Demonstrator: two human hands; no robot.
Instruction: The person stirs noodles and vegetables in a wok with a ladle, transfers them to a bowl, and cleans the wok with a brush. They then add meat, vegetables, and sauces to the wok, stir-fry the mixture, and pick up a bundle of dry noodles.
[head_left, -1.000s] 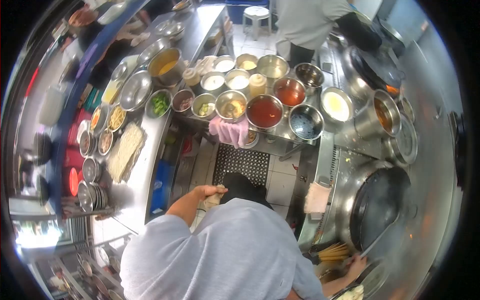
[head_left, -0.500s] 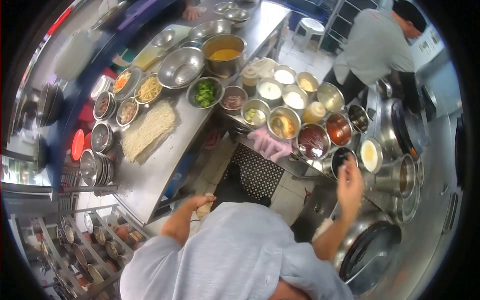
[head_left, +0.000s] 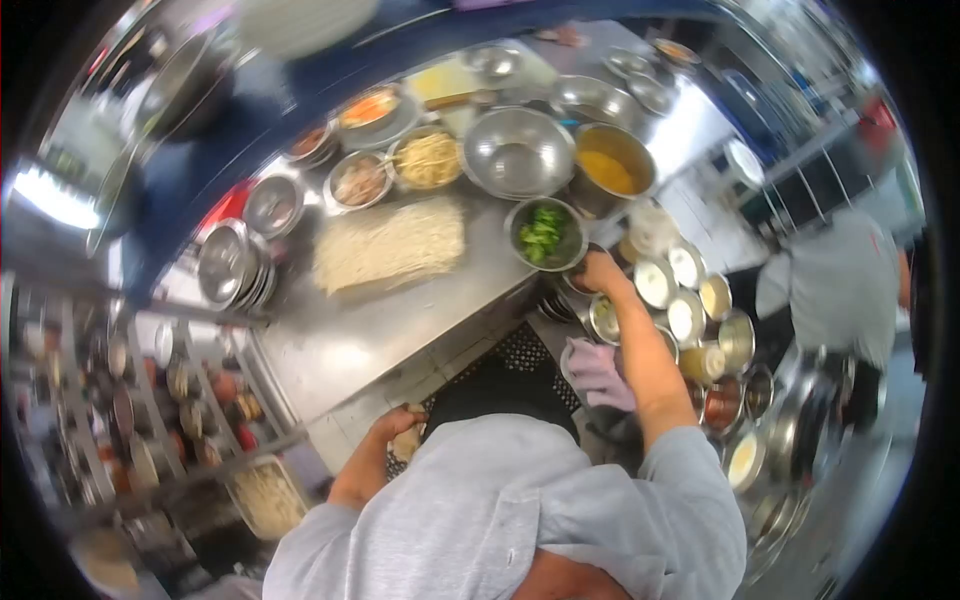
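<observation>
My left hand is low in front of my body, its fingers closed round a small beige thing whose kind I cannot make out. My right arm stretches forward, and my right hand dips into a metal bowl of dark brown pieces at the counter's edge; its fingertips are hidden there. Right beside that hand stands a steel bowl of green vegetables. A pink-lilac cloth lies below my right forearm.
On the steel counter lies a flat block of pale noodles, with bowls of yellow strips and an empty large steel bowl behind. A pot of orange liquid stands near. A co-worker bends at the right.
My right hand has moved from above the sauce pots at the right to the bowl beside the green vegetables. My view has turned right-to-left toward the counter. The left hand keeps its hold.
</observation>
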